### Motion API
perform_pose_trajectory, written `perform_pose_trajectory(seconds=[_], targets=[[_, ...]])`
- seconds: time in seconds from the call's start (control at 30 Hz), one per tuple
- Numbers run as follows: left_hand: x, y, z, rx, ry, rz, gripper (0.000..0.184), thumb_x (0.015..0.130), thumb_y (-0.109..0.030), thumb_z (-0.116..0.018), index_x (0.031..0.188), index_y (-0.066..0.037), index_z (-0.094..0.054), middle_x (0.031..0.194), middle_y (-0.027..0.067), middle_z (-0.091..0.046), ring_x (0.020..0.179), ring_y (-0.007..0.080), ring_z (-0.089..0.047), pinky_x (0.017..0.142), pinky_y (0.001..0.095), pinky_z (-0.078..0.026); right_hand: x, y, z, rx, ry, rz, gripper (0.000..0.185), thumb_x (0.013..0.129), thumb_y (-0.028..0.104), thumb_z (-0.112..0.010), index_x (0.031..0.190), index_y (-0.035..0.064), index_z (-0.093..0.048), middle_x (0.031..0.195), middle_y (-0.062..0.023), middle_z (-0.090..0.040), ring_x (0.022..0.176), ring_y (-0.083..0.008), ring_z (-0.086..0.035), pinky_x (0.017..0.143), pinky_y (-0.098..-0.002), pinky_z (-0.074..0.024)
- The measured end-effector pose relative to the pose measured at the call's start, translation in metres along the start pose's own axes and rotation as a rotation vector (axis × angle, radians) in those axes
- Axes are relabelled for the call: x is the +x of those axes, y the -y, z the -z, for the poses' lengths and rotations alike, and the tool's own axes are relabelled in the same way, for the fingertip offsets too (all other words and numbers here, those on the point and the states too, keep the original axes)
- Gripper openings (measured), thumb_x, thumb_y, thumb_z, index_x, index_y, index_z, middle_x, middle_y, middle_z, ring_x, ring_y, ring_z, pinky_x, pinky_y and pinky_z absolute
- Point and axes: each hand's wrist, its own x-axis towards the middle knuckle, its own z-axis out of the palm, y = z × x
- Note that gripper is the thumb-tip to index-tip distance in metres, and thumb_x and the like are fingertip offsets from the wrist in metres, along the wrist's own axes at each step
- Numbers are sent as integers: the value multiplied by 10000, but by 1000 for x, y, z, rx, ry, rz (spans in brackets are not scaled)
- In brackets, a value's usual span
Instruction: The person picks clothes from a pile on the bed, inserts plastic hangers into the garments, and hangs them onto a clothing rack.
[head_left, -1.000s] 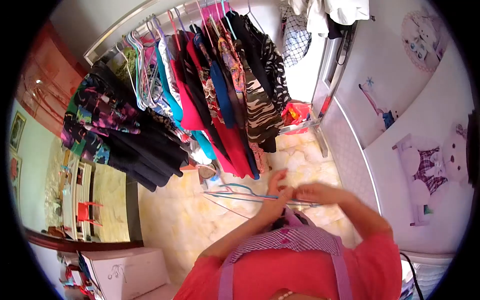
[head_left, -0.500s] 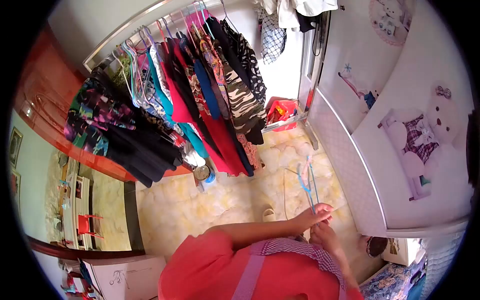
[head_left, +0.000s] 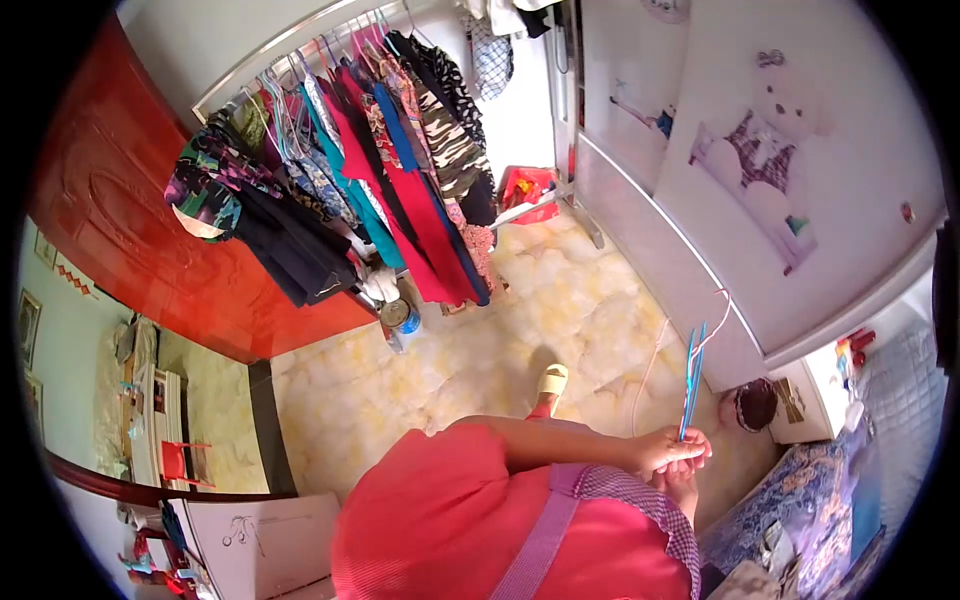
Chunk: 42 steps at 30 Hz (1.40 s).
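**Bare hangers held together in front of your waist, off the rack**

Your left hand (head_left: 668,449) has its fingers closed around the lower ends of slim blue hangers (head_left: 690,385), which point away from you. Your right hand (head_left: 682,490) is just beneath, partly hidden; you cannot tell how far its fingers are open or whether they grip anything. A pale hanger (head_left: 729,305) loops beyond the blue ones, so the bunch looks gathered but not neatly lined up. No garment hangs from it.

Close by on the right, patterned cloth (head_left: 800,500) and a dark round basket (head_left: 752,405) crowd your hands. The white panel (head_left: 650,225) forms a long edge ahead on that side. More room lies left of your hands, over the tiled floor (head_left: 480,355), past your yellow slipper (head_left: 553,379).

Farther off, clothes (head_left: 425,240) fill much of the rack (head_left: 290,38); several hangers near its left end look bare.
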Motion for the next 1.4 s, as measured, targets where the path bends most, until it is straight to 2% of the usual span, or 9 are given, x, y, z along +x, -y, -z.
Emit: perform_pose_trajectory(seconds=[0.2, 0.3, 0.43, 0.57, 0.63, 0.7, 1.03, 1.27, 1.4], targets=[[8, 36, -80, 126, 179, 127, 266, 923, -286, -443, 978, -38, -522, 864, 42, -526, 816, 108, -499, 727, 249, -423, -72, -19, 72, 146, -22, 231, 356, 853, 140, -572, 1161, 4, -458, 1008, -69, -558, 864, -140, -541, 737, -245, -432], [11, 59, -98, 165, 252, 212, 236, 920, -254, -450, 954, -34, -529, 848, 36, -528, 766, 94, -508, 678, 232, -431, -98, -28, 92, 221, 4, 205, 299, 885, 134, -513, 1137, -25, -488, 1052, -94, -560, 947, -154, -540, 845, -268, -418], [19, 79, -123, -28, 378, 275, 218, 916, -208, -442, 977, 1, -452, 835, 128, -491, 715, 302, -649, 564, 315, -530, -120, -31, 100, 202, -72, 241, 287, 883, 138, -519, 1124, -16, -502, 1019, -92, -574, 917, -156, -553, 822, -269, -431], [21, 101, -133, 28, 422, 206, 237, 903, -220, -467, 981, 3, -458, 851, 121, -504, 719, 274, -649, 555, 302, -517, -133, -33, 106, 155, -115, 244, 275, 880, 141, -525, 1112, -7, -515, 986, -89, -587, 888, -157, -565, 799, -271, -444], [12, 76, -132, 106, 404, 244, 194, 901, -202, -482, 964, -21, -516, 848, 63, -520, 735, 149, -551, 601, 252, -458, -134, -34, 106, 136, -109, 242, 269, 879, 143, -529, 1105, -2, -522, 969, -88, -594, 873, -158, -571, 788, -271, -450], [4, 49, -118, 193, 373, 280, 170, 895, -188, -493, 962, -40, -546, 857, 31, -526, 750, 82, -502, 641, 228, -427, -124, -34, 101, 98, -90, 231, 263, 878, 145, -532, 1099, 3, -529, 952, -87, -600, 858, -158, -577, 776, -272, -456], [-5, 3, -19, 196, 282, -141, 217, 934, -179, -420, 994, 0, -527, 924, 82, -545, 901, 159, -525, 773, 275, -422, -36, 10, 19, -257, 95, 4, 173, 863, 80, -539, 1027, 25, -552, 944, -26, -588, 861, -98, -545, 734, -210, -418], [-69, -138, 122, 512, -22, -651, 209, 928, -151, -409, 980, 4, -539, 988, 132, -532, 935, 227, -527, 818, 333, -411, 128, 21, -115, -735, 634, -68, 157, 911, 90, -452, 1012, 15, -546, 860, 21, -529, 769, -66, -473, 668, -201, -387], [-116, -227, 203, 601, -221, -696, 196, 918, -124, -407, 968, 8, -543, 972, 135, -533, 926, 227, -518, 840, 337, -396, 221, 5, -222, -689, 855, -232, 175, 927, 142, -449, 1005, 21, -548, 788, 19, -514, 718, -68, -465, 633, -217, -408]])
